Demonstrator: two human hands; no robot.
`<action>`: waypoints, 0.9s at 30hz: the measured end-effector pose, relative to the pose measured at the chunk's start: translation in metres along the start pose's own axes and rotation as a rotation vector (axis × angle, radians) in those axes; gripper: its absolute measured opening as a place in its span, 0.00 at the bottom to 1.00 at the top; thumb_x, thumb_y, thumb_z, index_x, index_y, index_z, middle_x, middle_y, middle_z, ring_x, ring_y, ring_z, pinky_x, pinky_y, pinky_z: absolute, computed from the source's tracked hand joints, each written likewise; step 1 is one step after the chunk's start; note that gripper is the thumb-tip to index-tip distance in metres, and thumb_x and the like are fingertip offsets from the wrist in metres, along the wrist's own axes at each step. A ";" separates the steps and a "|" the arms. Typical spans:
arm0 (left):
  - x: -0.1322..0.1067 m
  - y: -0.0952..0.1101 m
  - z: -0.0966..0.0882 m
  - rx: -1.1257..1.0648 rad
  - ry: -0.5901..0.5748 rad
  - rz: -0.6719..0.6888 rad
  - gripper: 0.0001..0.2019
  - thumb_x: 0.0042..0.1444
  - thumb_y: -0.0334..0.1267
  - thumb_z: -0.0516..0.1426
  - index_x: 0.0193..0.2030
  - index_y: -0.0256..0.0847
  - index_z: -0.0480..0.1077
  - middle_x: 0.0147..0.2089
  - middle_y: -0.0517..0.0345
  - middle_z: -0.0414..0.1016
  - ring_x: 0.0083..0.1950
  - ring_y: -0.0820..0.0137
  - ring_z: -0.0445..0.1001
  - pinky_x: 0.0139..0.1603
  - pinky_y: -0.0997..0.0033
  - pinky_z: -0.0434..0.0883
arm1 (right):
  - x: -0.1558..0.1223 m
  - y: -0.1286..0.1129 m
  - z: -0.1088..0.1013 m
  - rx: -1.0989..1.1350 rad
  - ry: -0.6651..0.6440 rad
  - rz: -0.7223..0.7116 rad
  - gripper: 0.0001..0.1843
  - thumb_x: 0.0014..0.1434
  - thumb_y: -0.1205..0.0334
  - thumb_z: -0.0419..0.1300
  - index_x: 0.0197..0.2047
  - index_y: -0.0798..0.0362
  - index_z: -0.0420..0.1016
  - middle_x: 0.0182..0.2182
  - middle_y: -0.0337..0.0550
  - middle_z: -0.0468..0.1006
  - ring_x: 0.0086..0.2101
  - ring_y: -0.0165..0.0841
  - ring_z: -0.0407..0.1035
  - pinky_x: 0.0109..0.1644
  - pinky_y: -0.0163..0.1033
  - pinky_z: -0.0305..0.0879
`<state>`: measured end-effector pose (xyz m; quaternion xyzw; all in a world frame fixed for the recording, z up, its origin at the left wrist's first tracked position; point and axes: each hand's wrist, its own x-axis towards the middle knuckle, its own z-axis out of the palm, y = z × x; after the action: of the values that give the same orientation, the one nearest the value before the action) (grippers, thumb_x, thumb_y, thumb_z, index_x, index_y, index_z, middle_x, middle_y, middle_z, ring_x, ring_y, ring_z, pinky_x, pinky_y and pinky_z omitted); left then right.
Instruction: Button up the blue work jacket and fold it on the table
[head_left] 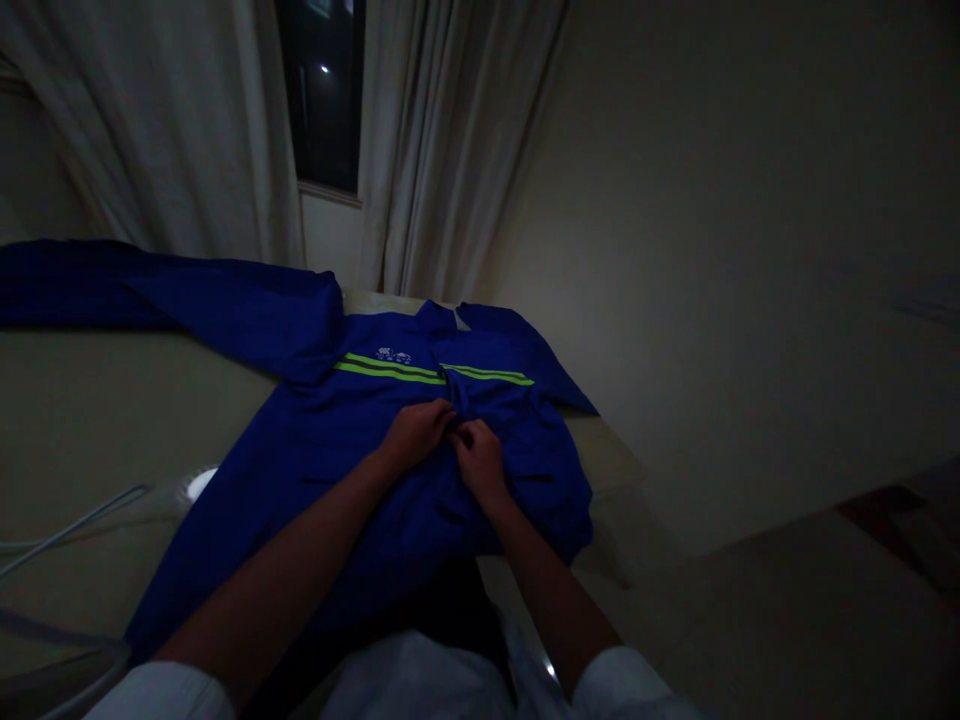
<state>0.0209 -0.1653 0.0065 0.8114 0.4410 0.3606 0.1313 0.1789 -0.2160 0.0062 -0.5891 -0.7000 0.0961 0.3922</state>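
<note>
One blue jacket (pixel 315 455), left hand (pixel 416 432), right hand (pixel 480 458)

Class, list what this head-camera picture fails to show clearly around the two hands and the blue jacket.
Head view: what the fingertips of the left hand and right hand do at the jacket front, hidden by the hands themselves.
White logo: too small and dim to read.
Sleeve cuff: cut off by the left edge.

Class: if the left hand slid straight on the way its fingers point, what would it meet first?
Probably the right hand, whose fingertips lie almost against the left hand on the blue jacket, at its front opening; depth is unclear in this dim light.
</note>
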 end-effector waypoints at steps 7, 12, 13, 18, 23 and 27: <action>0.002 0.006 -0.002 -0.278 0.157 -0.020 0.11 0.68 0.44 0.55 0.45 0.43 0.77 0.41 0.53 0.84 0.43 0.62 0.82 0.47 0.65 0.75 | -0.003 -0.008 -0.005 0.067 0.088 -0.040 0.07 0.63 0.63 0.63 0.33 0.49 0.71 0.33 0.40 0.73 0.33 0.34 0.69 0.39 0.38 0.65; 0.013 -0.001 -0.004 -0.736 -0.034 -0.159 0.18 0.66 0.50 0.54 0.48 0.37 0.76 0.38 0.51 0.83 0.34 0.64 0.81 0.37 0.65 0.77 | -0.005 -0.010 -0.004 0.154 0.113 0.003 0.14 0.55 0.55 0.68 0.38 0.49 0.68 0.35 0.38 0.72 0.33 0.34 0.68 0.38 0.38 0.65; 0.014 -0.004 -0.004 -0.791 -0.089 -0.154 0.19 0.65 0.50 0.54 0.51 0.37 0.75 0.41 0.50 0.83 0.36 0.64 0.82 0.38 0.64 0.78 | -0.004 -0.008 -0.003 0.182 0.103 0.041 0.15 0.54 0.56 0.68 0.39 0.49 0.68 0.33 0.37 0.72 0.33 0.34 0.68 0.38 0.37 0.65; 0.006 -0.014 -0.005 -0.412 -0.221 -0.028 0.18 0.65 0.46 0.54 0.54 0.38 0.75 0.52 0.44 0.82 0.53 0.58 0.80 0.57 0.57 0.75 | -0.003 0.002 -0.008 0.450 0.214 0.169 0.16 0.55 0.57 0.63 0.46 0.50 0.68 0.36 0.38 0.75 0.36 0.34 0.73 0.41 0.38 0.70; -0.005 -0.019 -0.003 0.123 -0.364 0.089 0.29 0.66 0.58 0.54 0.69 0.49 0.68 0.75 0.49 0.64 0.76 0.49 0.60 0.76 0.41 0.52 | -0.020 -0.012 -0.036 0.321 0.227 0.129 0.15 0.62 0.51 0.64 0.46 0.50 0.70 0.38 0.41 0.76 0.36 0.34 0.72 0.42 0.39 0.69; 0.012 -0.030 0.000 0.226 -0.363 0.060 0.31 0.71 0.60 0.46 0.74 0.48 0.62 0.77 0.49 0.60 0.77 0.50 0.58 0.75 0.40 0.49 | -0.042 -0.036 -0.061 -0.072 -0.088 0.044 0.20 0.59 0.53 0.71 0.50 0.50 0.73 0.45 0.46 0.79 0.43 0.38 0.74 0.45 0.40 0.67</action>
<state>0.0067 -0.1383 -0.0036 0.8852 0.4236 0.1606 0.1057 0.1917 -0.2845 0.0505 -0.6132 -0.7066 0.1051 0.3373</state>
